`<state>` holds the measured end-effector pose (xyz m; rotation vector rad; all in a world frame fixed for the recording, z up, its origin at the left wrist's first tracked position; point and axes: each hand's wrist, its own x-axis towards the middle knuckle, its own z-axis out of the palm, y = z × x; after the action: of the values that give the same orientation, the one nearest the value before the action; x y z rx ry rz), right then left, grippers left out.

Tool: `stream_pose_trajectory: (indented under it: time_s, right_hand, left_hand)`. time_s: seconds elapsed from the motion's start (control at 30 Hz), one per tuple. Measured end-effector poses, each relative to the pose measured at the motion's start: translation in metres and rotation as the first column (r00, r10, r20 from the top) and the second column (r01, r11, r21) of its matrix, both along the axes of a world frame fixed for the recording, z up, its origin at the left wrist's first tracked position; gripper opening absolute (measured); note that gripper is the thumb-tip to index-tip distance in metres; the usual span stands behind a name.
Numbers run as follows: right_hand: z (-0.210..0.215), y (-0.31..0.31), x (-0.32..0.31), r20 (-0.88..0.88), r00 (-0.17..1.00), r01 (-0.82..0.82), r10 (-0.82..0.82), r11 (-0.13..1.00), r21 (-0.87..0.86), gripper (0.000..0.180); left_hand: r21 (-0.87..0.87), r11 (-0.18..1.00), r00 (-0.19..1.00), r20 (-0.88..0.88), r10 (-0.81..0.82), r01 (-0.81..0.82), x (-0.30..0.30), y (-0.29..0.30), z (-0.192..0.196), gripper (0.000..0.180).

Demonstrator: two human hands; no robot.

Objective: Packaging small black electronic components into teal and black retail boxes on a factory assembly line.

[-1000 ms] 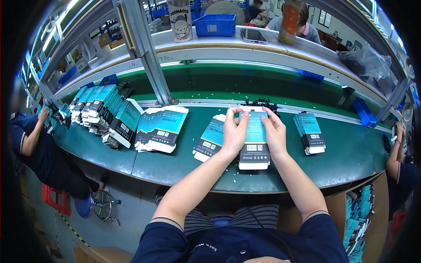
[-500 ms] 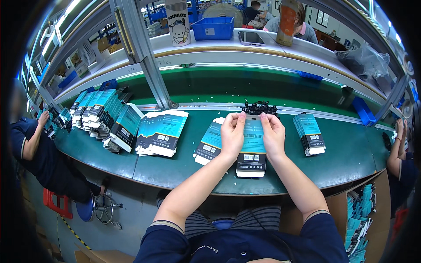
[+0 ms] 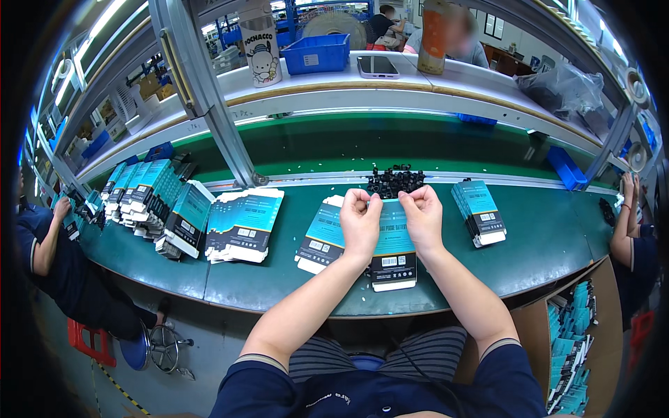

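A flat teal and black carton (image 3: 394, 263) stands in front of me, between my two hands at the table's near side. My left hand (image 3: 360, 226) is closed at its upper left corner, thumb against curled fingers. At the upper right corner my right hand (image 3: 424, 219) pinches in the same way. The fingertips partly cover the carton's top edge. Just beyond the hands lies a heap of small black parts (image 3: 394, 182). Left of my left hand, more flat cartons (image 3: 322, 239) lie on the table, partly hidden by that hand.
Stacks of cartons (image 3: 244, 226) cover the table's left part; a smaller stack (image 3: 481, 216) lies right. A large cardboard box (image 3: 605, 341) of cartons stands lower right. Beyond the green belt (image 3: 306, 146), a shelf (image 3: 313, 87) bears a blue bin (image 3: 317, 54) and phone (image 3: 378, 67). Co-workers sit both sides.
My thumbs, earlier stretched along the carton's top flap, are now bent in a pinch at its top corners. The flap no longer shows. The whole view has shifted slightly.
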<state>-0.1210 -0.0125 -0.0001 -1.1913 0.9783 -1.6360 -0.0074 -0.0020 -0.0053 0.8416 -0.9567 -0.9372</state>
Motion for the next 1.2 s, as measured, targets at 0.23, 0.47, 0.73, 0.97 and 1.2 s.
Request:
stream_pose_trajectory:
  time_s: [0.23, 0.47, 0.73, 0.97, 1.2]
  right_hand:
    - [0.008, -0.003, -0.006, -0.094, 0.979, -0.175, 0.182, 0.981, 0.08, 0.03]
    - [0.037, -0.025, -0.086, -0.161, 0.928, -0.284, 0.335, 0.918, 0.277, 0.03]
    - [0.037, -0.047, -0.185, -0.961, 0.246, 0.72, -0.123, 0.687, 0.097, 0.059]
    - [0.027, -0.044, -0.122, -0.766, 0.476, 0.26, -0.433, 0.901, -0.347, 0.026]
    - [-0.017, -0.05, -0.077, -0.944, 0.263, 0.194, -0.201, 0.969, -0.153, 0.036]
  left_hand:
    - [-0.028, 0.997, 0.988, 0.134, 0.074, -0.07, -0.001, -0.003, 0.007, 0.027]
    - [0.092, 0.99, 0.972, 0.216, 0.087, -0.109, 0.04, -0.018, 0.035, 0.036]
    - [0.143, 0.879, -0.052, 0.981, -0.187, -0.454, 0.058, 0.009, 0.028, 0.078]
    - [0.219, 0.842, -0.064, 0.956, -0.286, -0.494, 0.06, 0.001, 0.028, 0.088]
    - [0.045, 0.879, -0.056, 0.995, -0.081, -0.475, 0.066, -0.002, 0.031, 0.092]
